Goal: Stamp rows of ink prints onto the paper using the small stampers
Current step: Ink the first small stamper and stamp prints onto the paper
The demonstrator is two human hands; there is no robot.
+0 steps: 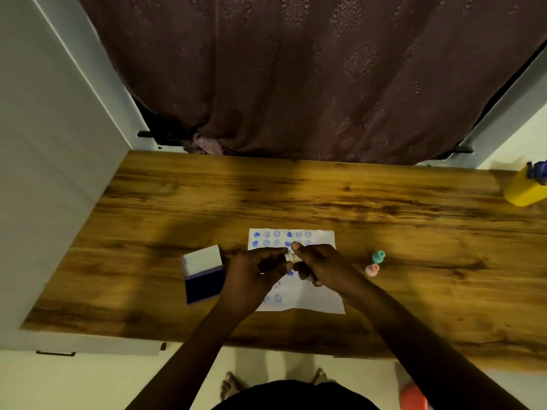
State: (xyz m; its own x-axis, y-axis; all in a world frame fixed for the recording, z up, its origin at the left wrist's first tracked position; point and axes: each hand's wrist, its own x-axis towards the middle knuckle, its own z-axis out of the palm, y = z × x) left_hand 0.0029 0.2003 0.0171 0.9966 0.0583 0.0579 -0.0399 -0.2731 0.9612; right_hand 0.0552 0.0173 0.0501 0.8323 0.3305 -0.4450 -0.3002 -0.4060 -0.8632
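Note:
A white paper [319,294] lies on the wooden table [296,196], with rows of blue prints along its far edge and a few near its front left. Over the middle of the paper, my left hand [254,273] and my right hand [319,261] meet on one small pale stamper [290,257], held between the fingertips of both. An ink pad [204,284] with its white lid raised sits open left of the paper. A green stamper [378,257] and a pink stamper [372,270] stand right of the paper.
A yellow bottle [524,187] with a blue top stands at the table's far right edge. A brown curtain [296,78] hangs behind the table. A white wall borders the left side. An orange object [413,396] lies on the floor at the lower right.

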